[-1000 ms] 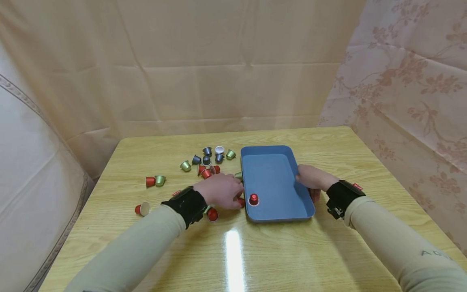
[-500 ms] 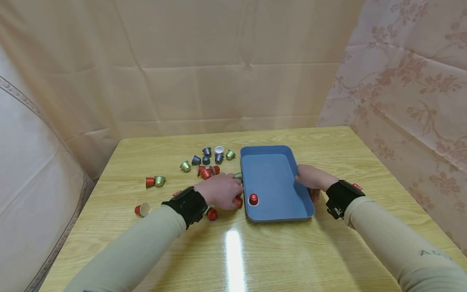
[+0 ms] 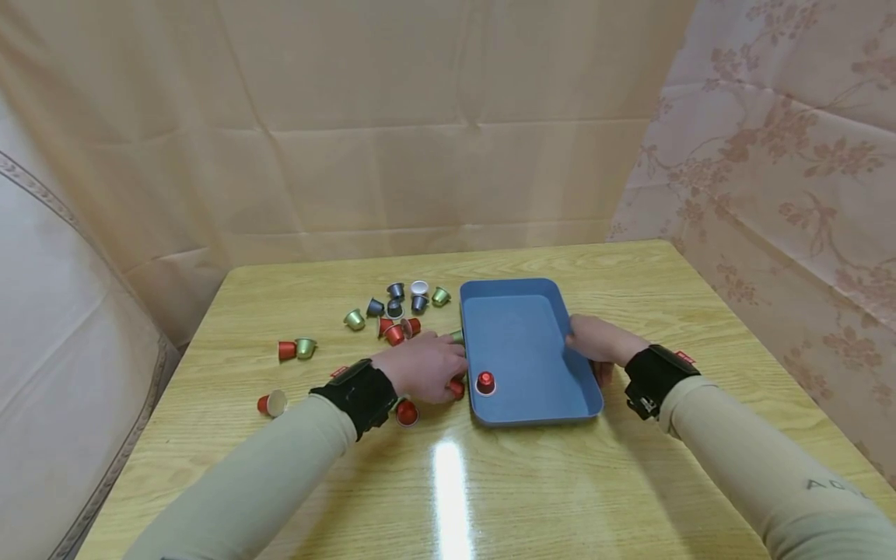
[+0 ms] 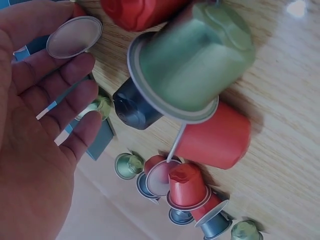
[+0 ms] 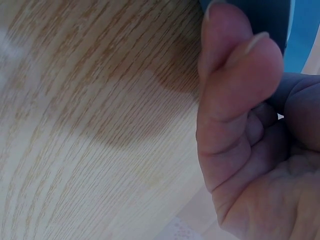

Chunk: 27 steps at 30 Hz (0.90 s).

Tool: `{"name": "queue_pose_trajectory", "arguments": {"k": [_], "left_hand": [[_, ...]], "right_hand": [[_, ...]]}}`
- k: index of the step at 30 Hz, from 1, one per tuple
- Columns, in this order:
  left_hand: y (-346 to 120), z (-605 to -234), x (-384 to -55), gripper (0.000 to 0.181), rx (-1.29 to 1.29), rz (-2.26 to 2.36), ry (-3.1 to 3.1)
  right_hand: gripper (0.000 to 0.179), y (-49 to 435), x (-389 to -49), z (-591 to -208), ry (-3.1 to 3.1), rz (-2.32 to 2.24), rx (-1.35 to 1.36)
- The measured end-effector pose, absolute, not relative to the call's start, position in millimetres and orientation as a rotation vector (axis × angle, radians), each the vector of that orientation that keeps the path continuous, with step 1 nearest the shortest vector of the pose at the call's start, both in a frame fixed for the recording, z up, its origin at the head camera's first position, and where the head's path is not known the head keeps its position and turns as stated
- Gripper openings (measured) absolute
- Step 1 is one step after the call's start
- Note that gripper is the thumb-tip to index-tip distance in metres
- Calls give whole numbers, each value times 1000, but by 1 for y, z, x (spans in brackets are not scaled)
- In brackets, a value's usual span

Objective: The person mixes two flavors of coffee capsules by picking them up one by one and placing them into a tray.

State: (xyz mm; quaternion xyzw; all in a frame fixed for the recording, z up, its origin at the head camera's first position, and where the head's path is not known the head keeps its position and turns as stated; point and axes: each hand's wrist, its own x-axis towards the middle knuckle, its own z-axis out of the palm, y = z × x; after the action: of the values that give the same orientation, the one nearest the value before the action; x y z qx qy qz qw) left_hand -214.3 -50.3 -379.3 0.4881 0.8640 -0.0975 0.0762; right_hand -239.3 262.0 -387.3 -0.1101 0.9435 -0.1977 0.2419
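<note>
My left hand is beside the left wall of a blue tray. Its thumb and index finger pinch a red coffee capsule; in the left wrist view the capsule's silver lid faces the palm, and the other fingers are loosely bent. My right hand grips the tray's right edge, thumb at the rim and fingers bent against the outer side; the right wrist view shows these fingers close. Inside the tray, near its front left corner, one red capsule stands lid down.
Behind the left hand, red capsules, dark blue capsules and green capsules lie in a loose cluster. Another red capsule lies by the left wrist. Farther left are a red-green pair and one tipped capsule.
The red capsule at my left fingertips has shifted slightly left, away from the tray wall, and shows more. My right hand and the tray stay in place.
</note>
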Motion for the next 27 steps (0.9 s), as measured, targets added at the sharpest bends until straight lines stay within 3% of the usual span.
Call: {"name": "queue_pose_trajectory", "arguments": {"k": [7,16,27], "left_hand": [[-53,-382,-215,20,1483,-265,2587],[-53,-380,-214,27,1466,-291,2585],[-57,-380,-215,20,1530,-285,2574]], "right_hand": [[36,262,-241,-389,2569,-543,-286],[37,261,-241,-389,2555,-545,-260],[41,262,-241,-389,2558,-556,-284]]}}
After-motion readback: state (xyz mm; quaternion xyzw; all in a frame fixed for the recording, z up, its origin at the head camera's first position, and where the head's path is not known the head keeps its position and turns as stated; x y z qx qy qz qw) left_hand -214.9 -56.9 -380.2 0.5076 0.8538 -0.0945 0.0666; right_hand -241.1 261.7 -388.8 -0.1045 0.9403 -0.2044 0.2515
